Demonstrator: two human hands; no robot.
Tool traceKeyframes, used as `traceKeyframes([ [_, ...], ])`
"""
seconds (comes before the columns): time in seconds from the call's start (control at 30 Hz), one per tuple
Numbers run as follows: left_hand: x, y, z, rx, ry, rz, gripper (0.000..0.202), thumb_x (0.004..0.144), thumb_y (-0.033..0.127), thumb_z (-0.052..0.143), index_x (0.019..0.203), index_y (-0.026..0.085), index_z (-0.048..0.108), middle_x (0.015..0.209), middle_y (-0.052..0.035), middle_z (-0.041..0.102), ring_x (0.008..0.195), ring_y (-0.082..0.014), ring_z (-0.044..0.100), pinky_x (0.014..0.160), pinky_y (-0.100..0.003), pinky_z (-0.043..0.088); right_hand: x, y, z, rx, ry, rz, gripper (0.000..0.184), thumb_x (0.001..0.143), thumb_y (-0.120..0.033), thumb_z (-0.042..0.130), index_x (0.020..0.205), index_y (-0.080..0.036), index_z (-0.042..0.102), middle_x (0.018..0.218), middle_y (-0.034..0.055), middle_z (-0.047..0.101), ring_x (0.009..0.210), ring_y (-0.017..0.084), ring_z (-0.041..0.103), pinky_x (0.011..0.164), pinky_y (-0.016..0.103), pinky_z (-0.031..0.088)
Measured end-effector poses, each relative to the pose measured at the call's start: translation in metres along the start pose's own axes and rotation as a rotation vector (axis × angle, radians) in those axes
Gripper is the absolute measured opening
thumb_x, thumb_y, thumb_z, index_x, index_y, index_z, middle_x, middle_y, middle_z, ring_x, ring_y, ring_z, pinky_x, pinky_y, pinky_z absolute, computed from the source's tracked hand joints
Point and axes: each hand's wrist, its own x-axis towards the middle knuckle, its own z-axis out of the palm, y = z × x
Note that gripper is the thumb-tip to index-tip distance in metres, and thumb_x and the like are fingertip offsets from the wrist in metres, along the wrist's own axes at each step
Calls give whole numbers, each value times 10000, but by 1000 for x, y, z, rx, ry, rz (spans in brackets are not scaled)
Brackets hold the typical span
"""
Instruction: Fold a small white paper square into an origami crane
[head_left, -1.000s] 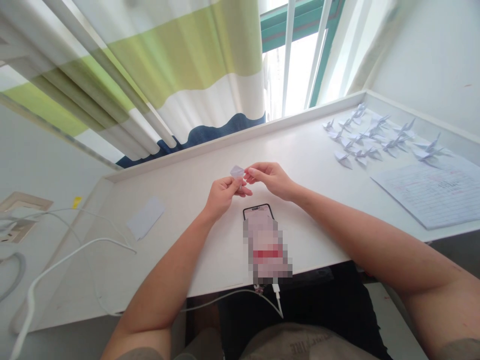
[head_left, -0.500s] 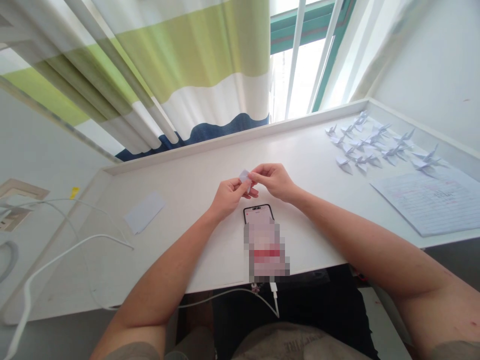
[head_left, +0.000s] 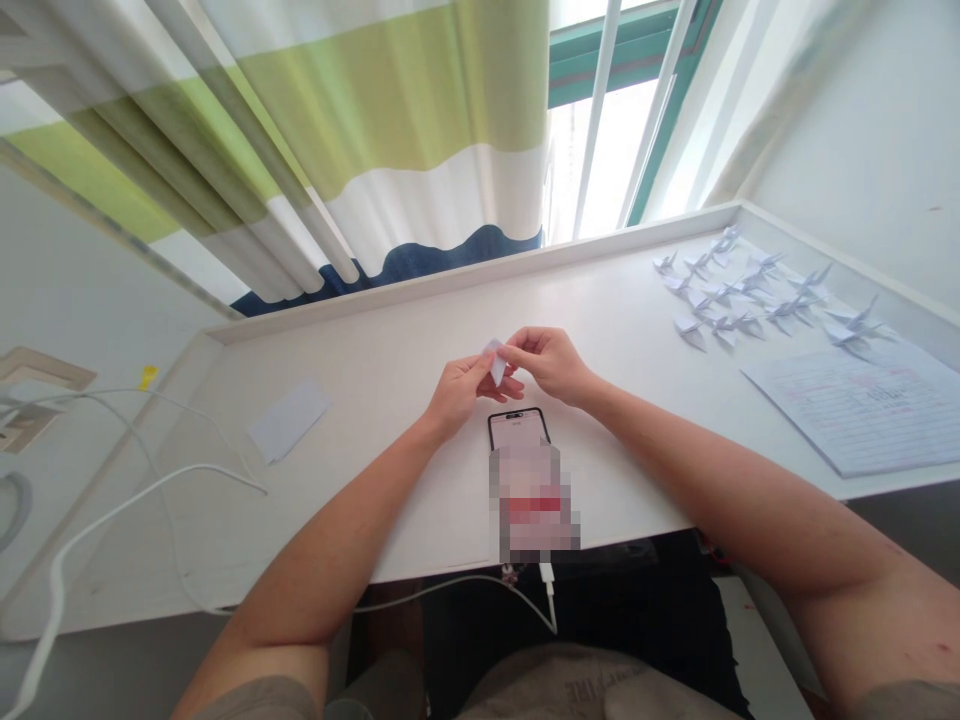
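A small piece of folded white paper [head_left: 497, 366] is held up between both hands, just beyond the phone. My left hand [head_left: 459, 392] pinches it from the left with thumb and fingers. From the right, the thumb and fingertips of my right hand [head_left: 553, 362] grip its edge. Part of the paper is hidden behind the fingers. Below the hands lies a smartphone [head_left: 519, 430], its screen lit and mostly blurred, with a white charging cable [head_left: 548, 585] in its near end.
Several folded paper cranes [head_left: 739, 290] stand at the back right of the white table [head_left: 390, 350]. A lined, written sheet [head_left: 862, 415] lies in front of them. At left are white paper pieces [head_left: 289, 420] and a loose white cable [head_left: 172, 478]. A raised rim [head_left: 390, 290] borders the table's back.
The folded paper has turned slightly between my fingers, so a pointed, kite-like face now shows lower down. Both hands keep their hold in nearly the same place.
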Motion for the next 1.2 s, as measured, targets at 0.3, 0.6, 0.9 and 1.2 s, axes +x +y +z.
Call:
traceKeyframes([
  [0.3, -2, 1, -2, -28, -52, -19, 551, 867, 660, 835, 1009, 134, 750, 951, -119, 832, 815, -220, 819, 762, -327, 613, 2, 6, -5, -6, 26, -98, 464, 830, -637, 873, 926, -215, 707, 820, 24, 749, 735, 176, 712, 724, 363, 605],
  [0.6, 2, -3, -12, -23, -31, -4, 552, 871, 672, 822, 959, 138, 713, 922, -87, 798, 794, -200, 799, 780, -330, 607, 2, 4, -18, -333, -69, -298, 276, 993, -361, 735, 1256, -292, 787, 1148, 62, 716, 962, 201, 746, 854, 402, 635],
  [0.9, 5, -6, -16, -46, -77, -5, 552, 894, 679, 796, 956, 136, 722, 950, -91, 790, 792, -200, 802, 777, -330, 609, 5, 6, -25, -470, -186, -498, 166, 1022, -294, 684, 1161, -266, 771, 1155, 68, 730, 1017, 212, 722, 847, 415, 664],
  [1.2, 4, 0, -15, -89, -28, -6, 557, 806, 657, 891, 920, 135, 733, 867, -49, 760, 717, -172, 776, 723, -302, 596, 1, 1, -23, -408, -208, -443, 217, 1011, -314, 713, 1219, -258, 743, 1181, 73, 747, 1078, 227, 726, 888, 432, 659],
])
